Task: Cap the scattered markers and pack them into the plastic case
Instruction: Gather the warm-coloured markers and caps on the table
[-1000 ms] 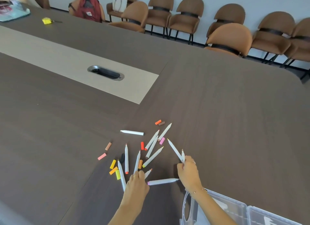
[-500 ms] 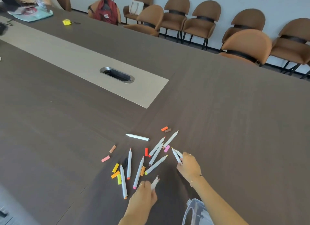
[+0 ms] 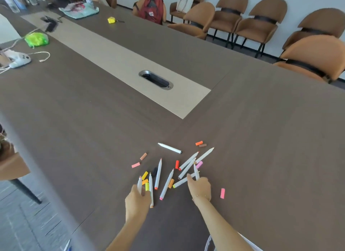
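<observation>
Several white uncapped markers (image 3: 168,182) lie scattered on the dark table (image 3: 261,138), with loose caps among them: yellow (image 3: 144,175), orange (image 3: 199,143), pink (image 3: 222,193). My left hand (image 3: 137,200) grips one white marker (image 3: 139,183) that points up and away. My right hand (image 3: 199,187) holds another white marker (image 3: 195,171) upright between its fingers. Only a sliver of the clear plastic case (image 3: 210,245) shows at the bottom edge, behind my right forearm.
A metal cable port (image 3: 155,80) sits in the table's beige centre strip. Brown chairs (image 3: 315,58) line the far side, one bearing a red backpack (image 3: 151,7). A green bag (image 3: 36,39), a white device (image 3: 19,61) and other clutter lie far left.
The view has swung left and the case has almost left the frame. My left hand moved left with its marker toward the yellow caps. A pink cap now lies to the right of my right hand.
</observation>
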### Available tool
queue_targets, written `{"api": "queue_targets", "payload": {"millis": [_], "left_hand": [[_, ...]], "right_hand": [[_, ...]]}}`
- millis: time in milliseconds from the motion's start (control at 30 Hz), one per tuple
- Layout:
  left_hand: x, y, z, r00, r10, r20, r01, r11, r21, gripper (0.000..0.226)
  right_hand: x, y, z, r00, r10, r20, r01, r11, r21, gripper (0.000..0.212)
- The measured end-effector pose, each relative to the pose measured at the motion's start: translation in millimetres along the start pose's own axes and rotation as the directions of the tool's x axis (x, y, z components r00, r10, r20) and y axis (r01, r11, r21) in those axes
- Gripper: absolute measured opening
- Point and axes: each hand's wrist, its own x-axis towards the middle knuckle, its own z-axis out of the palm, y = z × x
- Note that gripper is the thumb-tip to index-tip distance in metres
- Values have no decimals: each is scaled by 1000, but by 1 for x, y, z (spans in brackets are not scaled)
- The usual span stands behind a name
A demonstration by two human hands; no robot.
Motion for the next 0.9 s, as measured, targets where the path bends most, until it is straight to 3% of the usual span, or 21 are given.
{"api": "queue_targets", "payload": {"millis": [200, 300, 333, 400, 500, 700, 800, 900], "left_hand": [[25, -1, 16, 999, 20, 39, -30, 963, 267, 19], [35, -4, 21, 998, 31, 58, -45, 962, 270, 20], [37, -2, 23, 994, 30, 104, -53, 973, 225, 23], [35, -5, 22, 976, 114, 188, -174, 923, 343, 26], [40, -2, 20, 985, 89, 148, -139, 921, 364, 18], [50, 2, 21, 960, 130, 249, -177, 968, 176, 33], [57, 9, 12, 961, 160, 224, -192, 973, 127, 10], [72, 15, -2, 947, 229, 226, -264, 955, 135, 31]], "right_hand": [[12, -6, 20, 998, -18, -66, 7, 987, -158, 28], [10, -5, 21, 995, -62, -81, 40, 968, -249, 23], [7, -3, 22, 993, -71, -92, 46, 967, -252, 23], [-2, -1, 24, 988, -102, -114, 75, 972, -221, 22], [-22, 2, 31, 985, -140, -98, 125, 982, -142, 17], [-42, -14, 54, 987, -154, -44, 150, 985, -82, 19], [-41, -26, 62, 988, -149, -38, 141, 977, -162, 23], [-41, -34, 68, 990, -126, -57, 107, 959, -264, 24]]}}
